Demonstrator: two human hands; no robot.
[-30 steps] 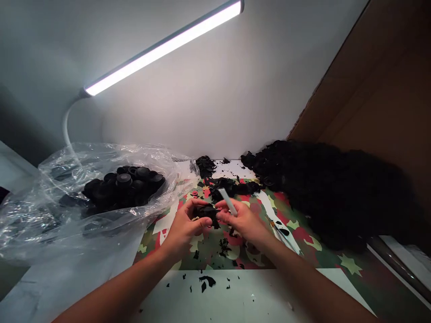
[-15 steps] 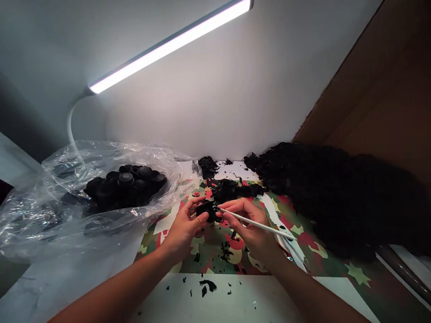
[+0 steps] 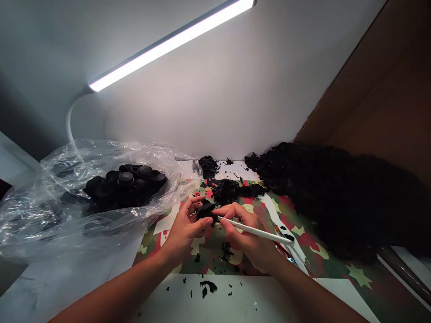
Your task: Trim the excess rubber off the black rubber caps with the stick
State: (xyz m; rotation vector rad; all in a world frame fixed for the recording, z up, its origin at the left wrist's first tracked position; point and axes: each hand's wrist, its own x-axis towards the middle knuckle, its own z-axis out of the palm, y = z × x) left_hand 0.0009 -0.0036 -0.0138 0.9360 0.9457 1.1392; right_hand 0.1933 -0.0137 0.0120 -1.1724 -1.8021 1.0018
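My left hand (image 3: 184,229) pinches a small black rubber part (image 3: 205,210) between thumb and fingers above the camouflage-patterned mat (image 3: 303,251). My right hand (image 3: 247,233) grips a thin white stick-like tool (image 3: 259,232), its tip against the black part and its handle pointing right. Both hands meet at the middle of the mat. Black trimmings (image 3: 225,251) lie under them.
A clear plastic bag (image 3: 50,206) holding round black caps (image 3: 126,184) sits at the left. A large heap of black parts (image 3: 336,193) fills the right, with smaller piles (image 3: 229,188) behind the hands. A lamp bar (image 3: 168,42) hangs overhead. Brown cardboard (image 3: 387,89) stands at right.
The white tool swung from upright to lying flat with its handle to the right, and my right hand dropped a little. My left hand kept its hold on the black part.
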